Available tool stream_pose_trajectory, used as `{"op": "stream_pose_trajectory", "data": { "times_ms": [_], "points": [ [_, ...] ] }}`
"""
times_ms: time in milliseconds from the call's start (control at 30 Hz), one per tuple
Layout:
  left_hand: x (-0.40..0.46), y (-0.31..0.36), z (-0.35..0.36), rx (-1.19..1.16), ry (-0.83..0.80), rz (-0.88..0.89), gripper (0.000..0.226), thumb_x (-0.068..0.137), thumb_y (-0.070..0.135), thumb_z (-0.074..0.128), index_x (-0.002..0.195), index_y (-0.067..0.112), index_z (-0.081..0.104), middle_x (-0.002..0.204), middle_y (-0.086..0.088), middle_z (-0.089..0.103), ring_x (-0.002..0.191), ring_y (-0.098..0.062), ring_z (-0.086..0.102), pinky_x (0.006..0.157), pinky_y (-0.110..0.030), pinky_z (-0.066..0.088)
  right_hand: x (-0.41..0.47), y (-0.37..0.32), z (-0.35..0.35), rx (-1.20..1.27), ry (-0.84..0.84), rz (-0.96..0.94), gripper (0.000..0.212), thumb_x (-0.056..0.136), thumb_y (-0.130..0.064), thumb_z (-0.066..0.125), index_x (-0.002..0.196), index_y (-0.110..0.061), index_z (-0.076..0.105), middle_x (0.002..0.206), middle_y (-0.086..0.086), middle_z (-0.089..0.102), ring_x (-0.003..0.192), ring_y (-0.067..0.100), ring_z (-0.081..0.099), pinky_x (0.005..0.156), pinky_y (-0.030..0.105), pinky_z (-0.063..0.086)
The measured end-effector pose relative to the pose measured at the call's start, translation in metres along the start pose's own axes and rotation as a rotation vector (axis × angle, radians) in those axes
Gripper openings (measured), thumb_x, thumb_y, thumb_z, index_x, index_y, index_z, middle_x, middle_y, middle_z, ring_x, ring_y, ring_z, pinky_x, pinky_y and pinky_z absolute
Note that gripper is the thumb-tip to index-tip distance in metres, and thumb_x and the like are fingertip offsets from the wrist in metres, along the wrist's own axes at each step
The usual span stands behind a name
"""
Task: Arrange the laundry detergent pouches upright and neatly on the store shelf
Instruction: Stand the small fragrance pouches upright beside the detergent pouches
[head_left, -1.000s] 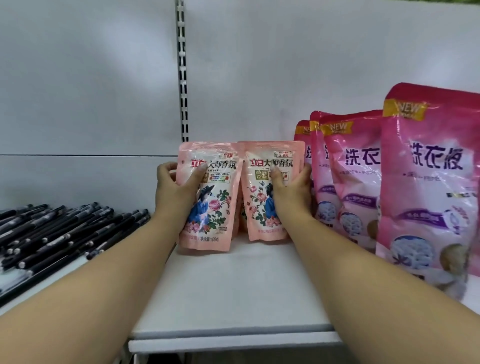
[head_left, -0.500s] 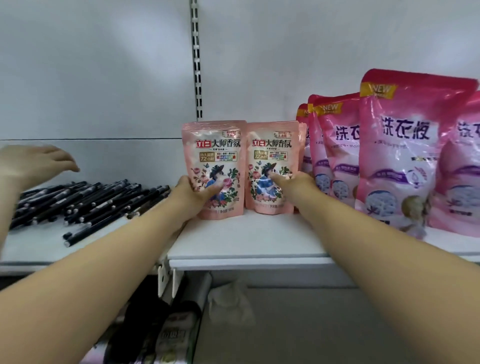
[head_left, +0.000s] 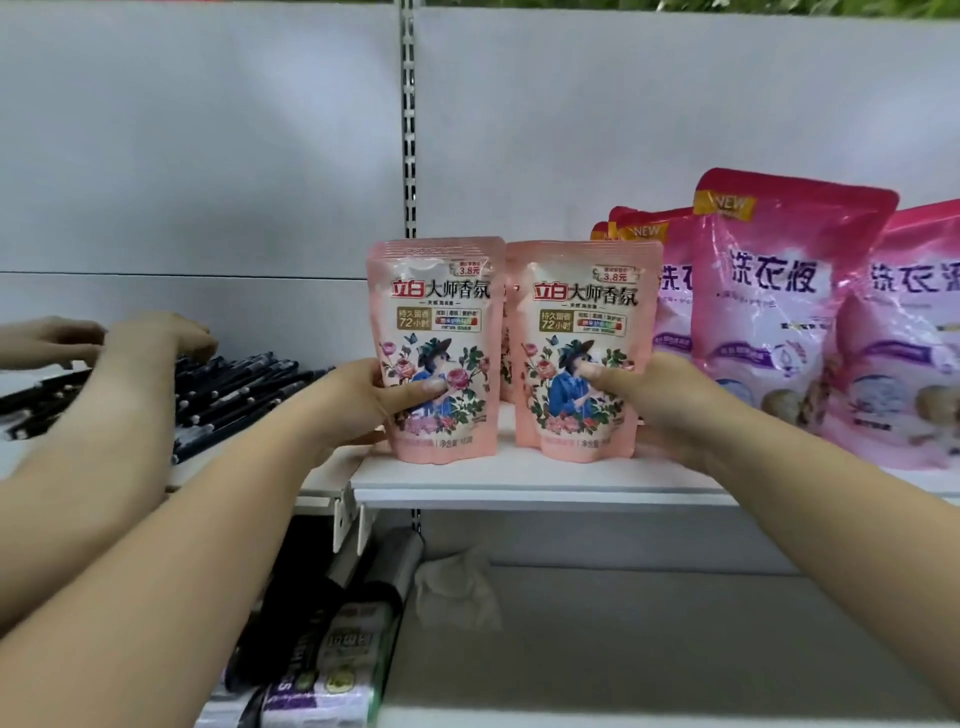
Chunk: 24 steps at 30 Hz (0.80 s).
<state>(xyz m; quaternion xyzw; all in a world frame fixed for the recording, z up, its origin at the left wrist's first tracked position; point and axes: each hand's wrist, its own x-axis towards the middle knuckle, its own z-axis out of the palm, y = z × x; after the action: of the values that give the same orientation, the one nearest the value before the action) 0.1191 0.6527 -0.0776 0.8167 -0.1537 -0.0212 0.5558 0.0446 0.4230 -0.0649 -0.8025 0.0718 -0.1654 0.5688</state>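
Both small pink pouches stood upright near the shelf (head_left: 519, 488) front edge, side by side. Left hand (head_left: 358, 405) pinched the left pouch (head_left: 436, 312) from 9 o'clock, thumb on its front; right hand (head_left: 665, 405) pinched the right pouch (head_left: 582, 312) from 3 o'clock. My worry: soft bottoms. Letting go unevenly could've tipped one forward off the edge, or against the big pink bags (head_left: 779, 291) at 3 o'clock.
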Motion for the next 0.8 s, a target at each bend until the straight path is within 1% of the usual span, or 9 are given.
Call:
{"op": "stream_pose_trajectory", "data": {
  "times_ms": [67, 133, 233, 300, 433, 533, 600, 700, 800],
  "points": [
    [-0.008, 0.006, -0.001, 0.012, 0.007, 0.007, 0.058, 0.061, 0.046, 0.069, 0.110, 0.018, 0.055, 0.106, -0.003, 0.067, 0.101, -0.023, 0.061, 0.088, -0.040, 0.048, -0.008, -0.007, -0.001, -0.006, 0.029, -0.063, 0.025, 0.089, -0.019, 0.058, 0.113, -0.013, 0.056, 0.106, 0.001, 0.066, 0.091, 0.018, 0.063, 0.085, 0.040, 0.051],
    [-0.011, 0.013, -0.001, -0.072, 0.067, 0.012, 0.089, 0.056, 0.047, 0.066, 0.133, 0.016, 0.036, 0.122, -0.010, 0.058, 0.109, -0.025, 0.055, 0.094, -0.045, 0.044, -0.016, -0.019, -0.004, -0.069, 0.084, -0.176, 0.049, 0.086, -0.023, 0.062, 0.129, -0.015, 0.042, 0.115, -0.002, 0.059, 0.103, 0.019, 0.058, 0.087, 0.035, 0.048],
    [-0.009, 0.028, -0.001, -0.271, 0.148, 0.038, 0.096, 0.058, 0.043, 0.066, 0.141, 0.022, 0.023, 0.121, -0.012, 0.055, 0.108, -0.027, 0.054, 0.094, -0.050, 0.043, -0.018, -0.043, -0.010, -0.164, 0.163, -0.328, 0.077, 0.079, -0.023, 0.071, 0.141, -0.023, 0.025, 0.134, 0.006, 0.046, 0.116, 0.018, 0.047, 0.100, 0.034, 0.039],
    [-0.010, 0.035, 0.004, -0.319, 0.137, 0.028, 0.091, 0.055, 0.042, 0.067, 0.136, 0.019, 0.031, 0.113, -0.009, 0.060, 0.098, -0.025, 0.060, 0.083, -0.048, 0.048, -0.013, -0.058, -0.014, -0.130, 0.193, -0.356, 0.068, 0.079, -0.015, 0.071, 0.135, -0.024, 0.034, 0.124, 0.006, 0.050, 0.110, 0.020, 0.053, 0.098, 0.035, 0.045],
    [-0.008, 0.036, 0.019, -0.318, 0.167, 0.055, 0.061, 0.069, 0.035, 0.069, 0.120, 0.018, 0.041, 0.107, -0.007, 0.062, 0.083, -0.018, 0.061, 0.068, -0.040, 0.050, -0.006, -0.073, -0.023, -0.180, 0.159, -0.385, 0.028, 0.081, -0.004, 0.067, 0.100, -0.021, 0.057, 0.093, -0.002, 0.062, 0.079, 0.011, 0.062, 0.073, 0.022, 0.054],
    [-0.009, 0.041, 0.018, -0.298, 0.263, 0.095, 0.086, 0.065, 0.042, 0.069, 0.136, 0.022, 0.025, 0.122, -0.012, 0.055, 0.088, -0.021, 0.059, 0.083, -0.046, 0.048, -0.010, -0.078, -0.032, -0.363, 0.148, -0.413, 0.035, 0.083, -0.006, 0.066, 0.111, -0.024, 0.052, 0.099, -0.005, 0.054, 0.071, 0.007, 0.056, 0.058, 0.009, 0.048],
    [-0.012, 0.050, 0.012, -0.176, 0.421, 0.236, 0.100, 0.058, 0.050, 0.068, 0.141, 0.024, 0.017, 0.135, -0.014, 0.045, 0.107, -0.025, 0.051, 0.097, -0.042, 0.039, -0.012, -0.082, -0.034, -0.546, 0.121, -0.442, 0.051, 0.082, -0.010, 0.067, 0.126, -0.024, 0.045, 0.109, -0.004, 0.049, 0.071, 0.007, 0.052, 0.054, 0.012, 0.045],
    [-0.020, 0.079, 0.005, 0.193, 0.615, 0.548, 0.095, 0.058, 0.058, 0.063, 0.139, 0.023, 0.029, 0.141, -0.004, 0.040, 0.128, -0.019, 0.037, 0.098, -0.030, 0.030, -0.011, -0.093, -0.034, -0.676, 0.082, -0.499, 0.061, 0.081, -0.016, 0.069, 0.135, -0.020, 0.041, 0.108, -0.004, 0.051, 0.087, 0.012, 0.053, 0.066, 0.021, 0.042],
    [-0.014, 0.111, 0.001, 0.628, 0.478, 0.566, 0.091, 0.052, 0.065, 0.053, 0.130, 0.019, 0.044, 0.130, -0.003, 0.052, 0.120, -0.022, 0.047, 0.100, -0.038, 0.037, -0.009, -0.111, -0.035, -0.769, 0.008, -0.473, 0.037, 0.083, -0.005, 0.063, 0.117, -0.018, 0.061, 0.099, -0.004, 0.063, 0.082, 0.012, 0.057, 0.064, 0.018, 0.047]
  ]
}}
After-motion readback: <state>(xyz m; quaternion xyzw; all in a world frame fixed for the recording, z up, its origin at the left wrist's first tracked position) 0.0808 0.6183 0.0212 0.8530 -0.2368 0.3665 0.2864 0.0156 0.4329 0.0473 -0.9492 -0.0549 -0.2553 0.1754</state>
